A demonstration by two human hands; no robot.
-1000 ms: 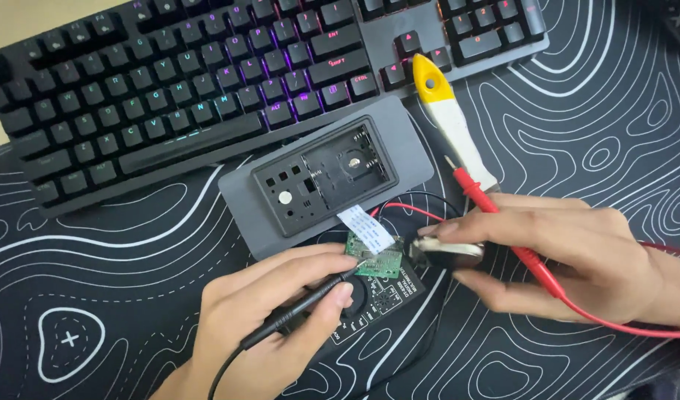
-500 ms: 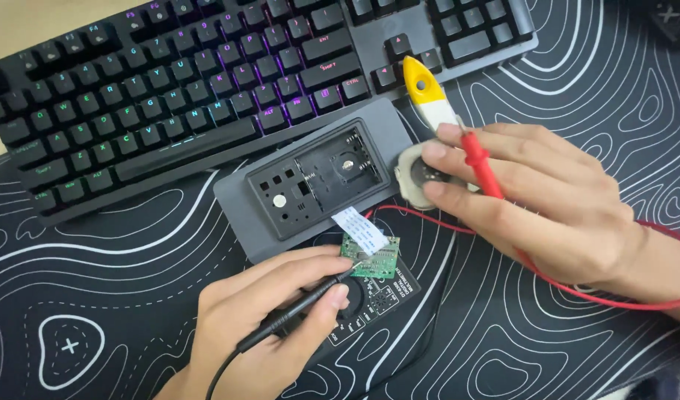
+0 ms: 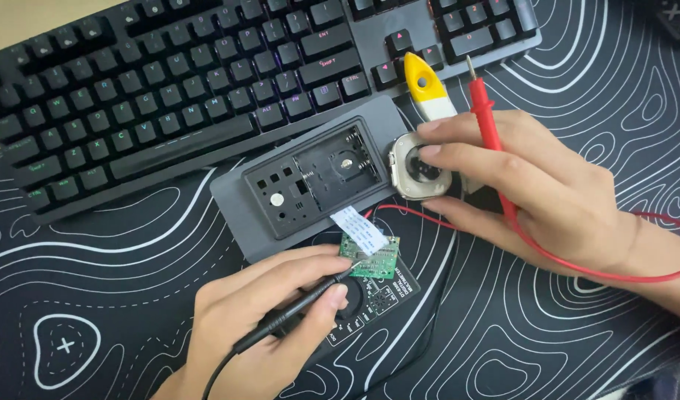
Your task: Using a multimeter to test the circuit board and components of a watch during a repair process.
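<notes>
While a black desk mat with white contour lines covers the whole surface, a dark keyboard with faintly lit keys lies across its far side, and little else of the room shows. Just near the keyboard rests a grey housing with an open black tray. The left hand, near the viewer, is closed around a black probe in a pen grip; its long axis runs from near-left to far-right, tip touching a small green circuit board that carries a white ribbon cable. The board lies on a black meter just near the housing. The right hand, at the right, pinches a pale rounded watch case by its edge while a red probe lies across its fingers, pointing far. A yellow-and-white pry tool lies beside it.
</notes>
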